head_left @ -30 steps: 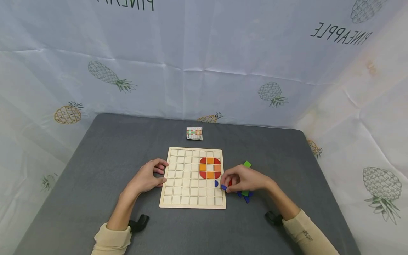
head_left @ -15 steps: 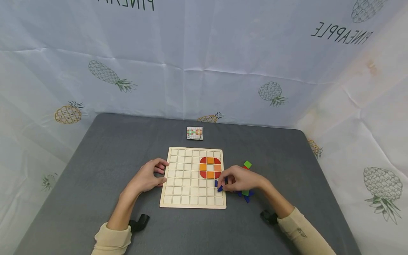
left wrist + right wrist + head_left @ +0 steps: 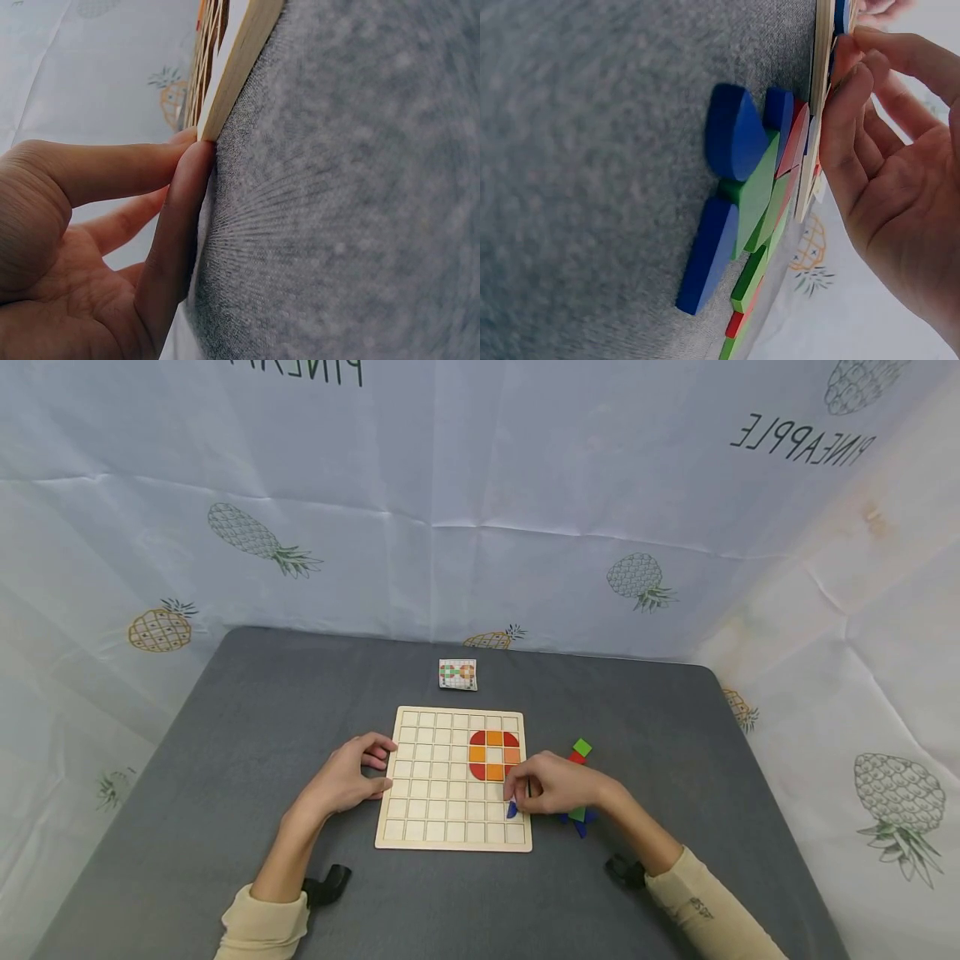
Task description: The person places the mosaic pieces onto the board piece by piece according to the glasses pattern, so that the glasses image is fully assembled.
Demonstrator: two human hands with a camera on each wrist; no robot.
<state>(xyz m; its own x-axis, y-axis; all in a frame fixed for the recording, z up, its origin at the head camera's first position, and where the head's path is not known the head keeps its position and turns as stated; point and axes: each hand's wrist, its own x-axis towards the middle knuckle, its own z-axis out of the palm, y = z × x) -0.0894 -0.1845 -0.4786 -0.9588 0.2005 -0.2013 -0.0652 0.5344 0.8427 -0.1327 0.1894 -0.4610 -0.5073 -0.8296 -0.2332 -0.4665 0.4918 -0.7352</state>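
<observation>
A square wooden grid board (image 3: 431, 814) lies on the grey table. My left hand (image 3: 348, 777) rests its thumb and fingertips against the board's left edge; in the left wrist view the fingertips touch the board's side (image 3: 236, 75). Over the lower right cells, my right hand (image 3: 558, 783) pinches a blue piece with a rounded side (image 3: 512, 810), tilted in a cell. In the right wrist view, that blue piece (image 3: 842, 15) shows beside the fingertips. Red and orange pieces (image 3: 494, 772) form a ring in the upper right cells. The right fingers hide the cell above the held piece.
Right of the board lies a loose pile of blue, green and red pieces (image 3: 757, 187), partly under the right hand. A small pattern card (image 3: 457, 675) sits behind the board. A pineapple-print cloth (image 3: 480, 527) hangs behind the table.
My right hand has moved left and slightly down, bringing the blue piece from the board's right edge into a lower right cell. The left hand has kept still.
</observation>
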